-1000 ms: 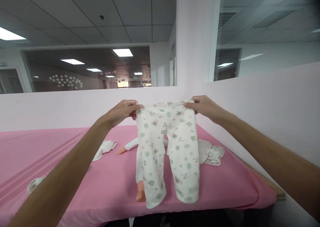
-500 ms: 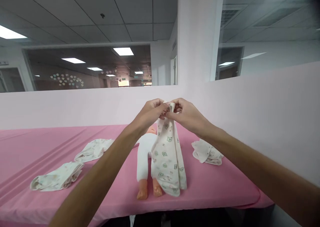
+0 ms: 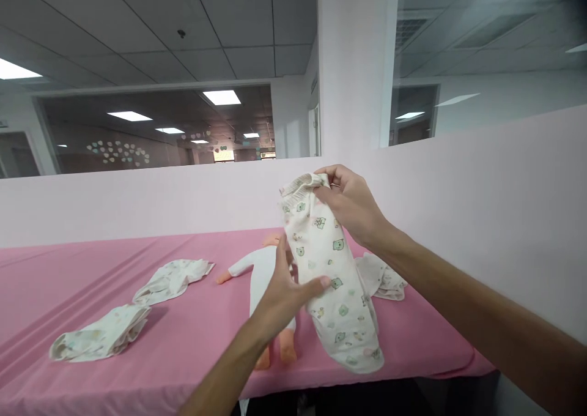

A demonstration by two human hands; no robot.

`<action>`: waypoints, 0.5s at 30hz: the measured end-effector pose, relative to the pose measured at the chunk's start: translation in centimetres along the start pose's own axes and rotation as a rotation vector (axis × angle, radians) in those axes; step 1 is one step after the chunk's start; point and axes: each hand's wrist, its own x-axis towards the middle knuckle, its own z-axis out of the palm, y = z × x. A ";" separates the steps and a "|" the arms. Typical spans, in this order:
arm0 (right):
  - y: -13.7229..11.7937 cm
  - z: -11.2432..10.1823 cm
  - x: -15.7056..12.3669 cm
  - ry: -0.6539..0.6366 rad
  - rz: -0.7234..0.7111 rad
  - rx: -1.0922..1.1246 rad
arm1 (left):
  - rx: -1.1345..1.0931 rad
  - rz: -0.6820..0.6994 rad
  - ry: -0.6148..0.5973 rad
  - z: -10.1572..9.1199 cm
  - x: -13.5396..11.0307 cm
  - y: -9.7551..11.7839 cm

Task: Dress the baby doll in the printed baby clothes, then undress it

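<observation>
White baby pants (image 3: 337,281) with a green animal print and a gathered waistband hang tilted in front of me, their lower end to the right. My right hand (image 3: 346,199) pinches them at the waistband. Lower down, my left hand (image 3: 287,287) is spread at their left edge, its thumb lying across the front; whether its fingers grip the cloth is unclear. Behind them a doll (image 3: 259,275) in a white bodysuit lies on its back on a pink-covered table (image 3: 197,336). The pants and my left hand hide part of the doll.
Two folded printed garments lie on the left: a nearer one (image 3: 101,335) and a farther one (image 3: 172,279). Another folded garment (image 3: 383,278) is at the right, partly behind the pants. A pale wall (image 3: 137,205) with windows above borders the table's far side.
My left hand has let go of the waistband and moved down along the pants. The pants have swung right and turned, showing a wider face. More of the doll's arm shows.
</observation>
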 end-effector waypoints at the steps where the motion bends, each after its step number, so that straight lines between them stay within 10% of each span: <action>1: -0.2 0.0 0.0 -0.002 -0.002 0.015 | -0.090 -0.024 -0.021 0.5 -0.4 -0.5; 6: -0.3 -0.7 -0.1 -0.062 0.018 0.061 | -0.236 -0.016 0.157 1.0 -0.1 -0.3; 15: 0.1 -0.7 -0.3 -0.100 -0.001 0.065 | 0.169 0.200 0.432 -1.2 2.6 1.1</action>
